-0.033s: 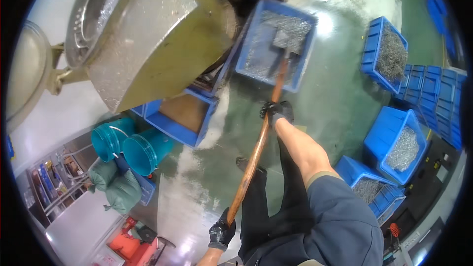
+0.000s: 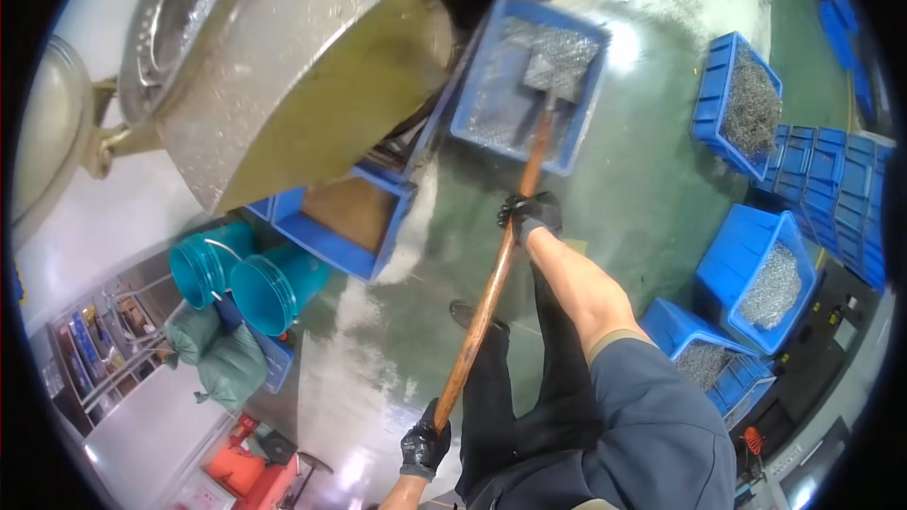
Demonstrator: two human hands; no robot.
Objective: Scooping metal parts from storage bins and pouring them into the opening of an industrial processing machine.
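A shovel (image 2: 491, 293) with a long wooden handle runs from the lower middle up to a blue plastic bin (image 2: 472, 85). My left hand (image 2: 425, 444), in a black glove, is closed round the handle's end. Farther up, my right hand (image 2: 529, 214), also black-gloved, grips the handle above my feet. The shovel's flat metal blade (image 2: 553, 76) lies in the bin against a heap of small shiny metal pieces (image 2: 572, 47). The pieces are heaped at the bin's far side and spread thinner nearer me; they are too small to name.
A large metal machine hopper (image 2: 302, 66) juts in at upper left. Below it are another blue bin (image 2: 326, 244), teal buckets (image 2: 274, 293) and green sacks (image 2: 231, 368). On the right stand filled blue bins (image 2: 732, 250) and a stack of blue crates (image 2: 822, 175).
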